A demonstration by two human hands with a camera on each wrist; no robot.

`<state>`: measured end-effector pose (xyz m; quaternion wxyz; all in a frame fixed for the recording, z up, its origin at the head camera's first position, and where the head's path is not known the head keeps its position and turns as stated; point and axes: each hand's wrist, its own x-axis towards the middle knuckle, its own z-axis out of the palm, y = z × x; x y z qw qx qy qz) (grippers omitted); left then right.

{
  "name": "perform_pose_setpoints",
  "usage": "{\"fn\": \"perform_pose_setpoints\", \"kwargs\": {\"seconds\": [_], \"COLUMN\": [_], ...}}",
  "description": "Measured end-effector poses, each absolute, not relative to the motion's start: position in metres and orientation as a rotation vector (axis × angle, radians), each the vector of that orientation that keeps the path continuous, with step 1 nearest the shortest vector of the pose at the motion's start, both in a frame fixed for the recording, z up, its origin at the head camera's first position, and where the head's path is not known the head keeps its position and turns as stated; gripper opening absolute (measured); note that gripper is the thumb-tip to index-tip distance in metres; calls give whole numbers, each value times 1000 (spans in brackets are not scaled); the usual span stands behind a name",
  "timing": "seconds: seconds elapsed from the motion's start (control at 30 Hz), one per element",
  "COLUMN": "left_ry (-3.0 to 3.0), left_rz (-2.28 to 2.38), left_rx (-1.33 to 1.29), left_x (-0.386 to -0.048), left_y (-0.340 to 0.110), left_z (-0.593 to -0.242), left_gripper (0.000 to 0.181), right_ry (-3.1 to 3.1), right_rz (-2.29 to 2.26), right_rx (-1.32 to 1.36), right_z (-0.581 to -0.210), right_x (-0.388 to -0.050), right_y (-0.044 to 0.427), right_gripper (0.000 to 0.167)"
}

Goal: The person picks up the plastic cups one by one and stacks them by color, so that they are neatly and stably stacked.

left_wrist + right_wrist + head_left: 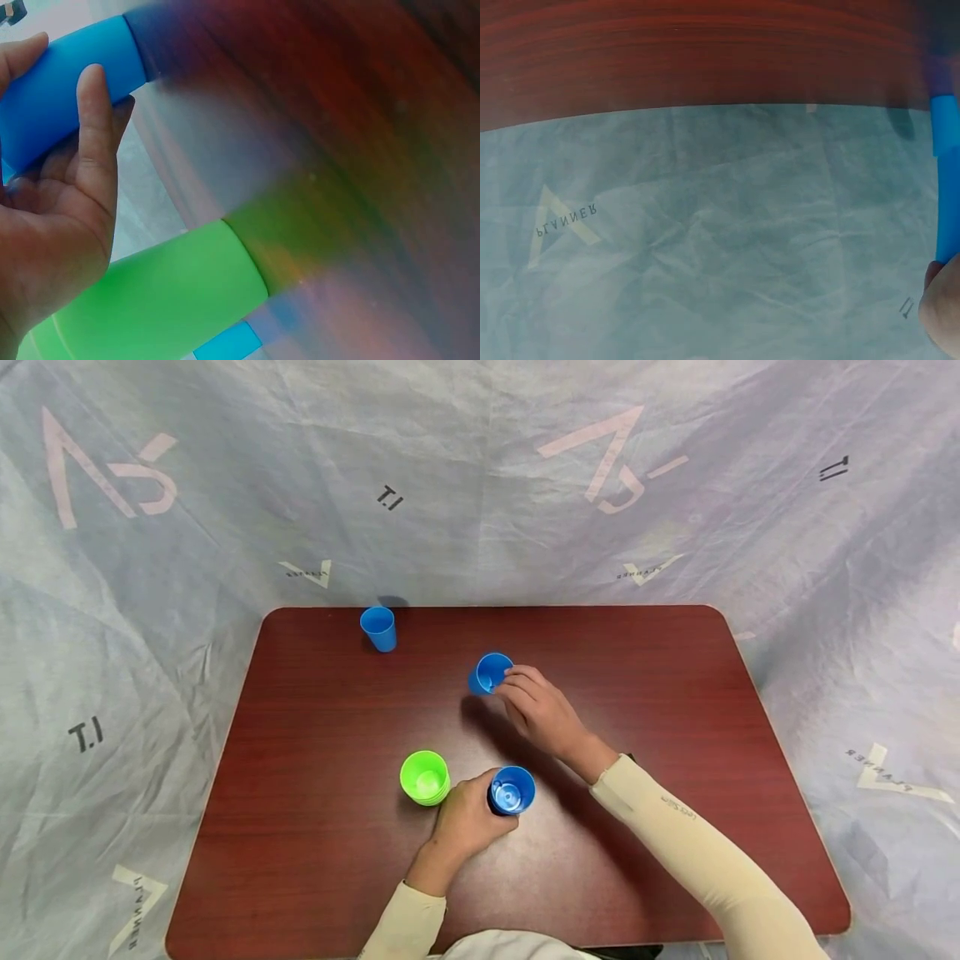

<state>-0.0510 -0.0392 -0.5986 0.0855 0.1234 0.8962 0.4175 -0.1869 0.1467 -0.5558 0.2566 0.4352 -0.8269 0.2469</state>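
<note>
My left hand (470, 817) grips a blue cup (513, 791), its mouth facing up, near the front middle of the table. In the left wrist view the thumb and fingers curl round this blue cup (67, 82). Just left of that hand stands a stack of green cups (425, 777), rims close together. Farther back, my right hand (546, 710) pinches the rim of another blue cup (491, 674), which tilts and seems raised, its shadow falling below it. At the right edge of the right wrist view, part of a blue cup (949, 202) shows above the fingertips (943, 307).
A third blue cup (378, 628) stands upright near the back left edge of the dark red wooden table (315, 718). Grey printed cloth (480, 510) hangs around the back and both sides, right up to the table's edges.
</note>
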Motion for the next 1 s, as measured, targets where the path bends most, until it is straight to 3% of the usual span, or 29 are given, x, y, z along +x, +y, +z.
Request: {"fn": "perform_pose_setpoints", "kwargs": {"seconds": [1.0], "left_ry": [2668], "left_rz": [1241], "left_rx": [333], "left_x": [-49], "left_y": [-38], "left_z": [-599], "left_gripper": [61], "right_ry": [-1926], "right_rz": [676], "right_rx": [1275], "right_z": [-538], "right_x": [-121], "right_y": [178], "right_gripper": [16]}}
